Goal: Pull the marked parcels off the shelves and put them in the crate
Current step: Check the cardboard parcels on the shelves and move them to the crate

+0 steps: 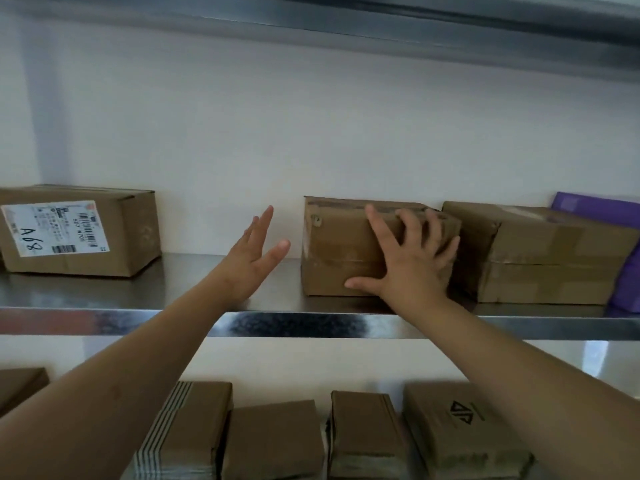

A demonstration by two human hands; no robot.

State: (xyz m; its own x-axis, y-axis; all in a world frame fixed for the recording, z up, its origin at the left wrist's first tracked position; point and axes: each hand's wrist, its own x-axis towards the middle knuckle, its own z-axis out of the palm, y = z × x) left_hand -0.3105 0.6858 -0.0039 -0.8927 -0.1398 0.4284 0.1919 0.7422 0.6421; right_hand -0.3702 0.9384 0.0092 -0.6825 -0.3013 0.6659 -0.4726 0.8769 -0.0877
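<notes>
Down at the bottom, closest to me, a row of brown cardboard parcels lies on the lower shelf: one with striped tape (183,431) under my left forearm, a plain one (273,438) beside it, a narrow one (363,434) next along, and one printed with a dark logo (460,427) partly under my right forearm, plus a corner of another (19,386) at far left. Above them runs the shiny metal shelf (294,323), and that's where both arms are reaching. Right hand (408,261) is on the middle brown box (336,244) now, fingers spread over its front face and curling onto the top right edge, thumb stretched low along the front near the base, so it's gripping the near right corner. Left hand (252,254) is wide open, fingers straight, thumb splayed, hovering just left of that box and not touching it, with a bare gap of shelf between. So the hands are apart, one on the box, one free. That box sits upright against the white back wall; I can't see any label on the faces showing. Just to its right, a larger taped brown box (554,254), close but whether they touch I can't tell, and past that a purple package (623,271) leaning at the frame edge. Well off to the left stands a labelled box (79,230), its white sticker handwritten "A68".
</notes>
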